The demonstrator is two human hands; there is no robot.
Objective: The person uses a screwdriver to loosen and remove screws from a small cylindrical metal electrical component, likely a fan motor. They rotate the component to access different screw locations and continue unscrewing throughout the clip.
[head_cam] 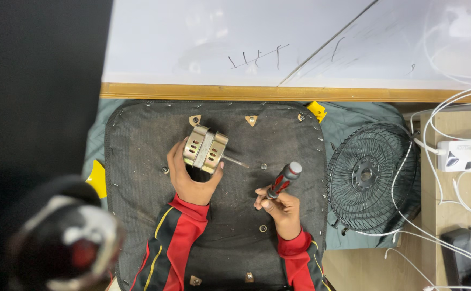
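The left hand (192,180) clasped a small motor (206,149) over the black pad (138,161); the right hand (281,207) gripped a red-handled screwdriver (283,179) (tip hidden). Judged risk: the one-handed hold could slip, dropping the motor shaft-first.
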